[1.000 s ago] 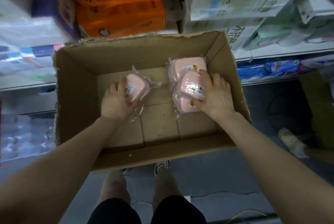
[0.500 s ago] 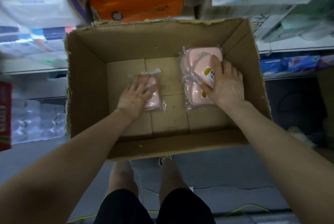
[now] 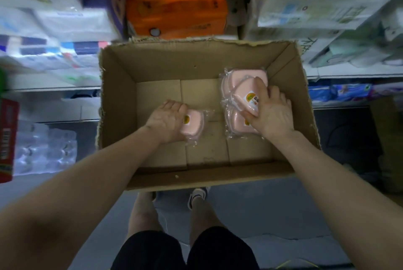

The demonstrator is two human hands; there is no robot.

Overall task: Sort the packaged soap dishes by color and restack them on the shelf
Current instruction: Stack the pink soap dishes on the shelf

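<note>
The shelves [image 3: 349, 76] stood behind, packed with blurred tissue packs and an orange carton [image 3: 176, 1]. In front of them sat an open cardboard box [image 3: 117, 104], its torn top rim facing the person and its 4 walls enclosing all the work. Inside lay 4 pink soap dishes in clear wrap: 3 in a cluster [image 3: 242, 82] against the right wall near the far right corner, and 1 single dish [image 3: 193, 125] lying apart near the centre of the floor. The right hand [image 3: 272, 114] had its fingers curled over the top dish [image 3: 248, 98] of the cluster, thumb at its near edge. The left hand [image 3: 166, 120] lay over the single dish with fingers bent round its left side; a full grip could not be confirmed. The step in hand appeared to be retrieval of same-coloured dishes from the box. The next move would likely call for a firm hold through slippery film, then a vertical lift clear of the walls before reaching to the shelves. The left half of the box floor offered room; the right wall stood near the right hand.
</note>
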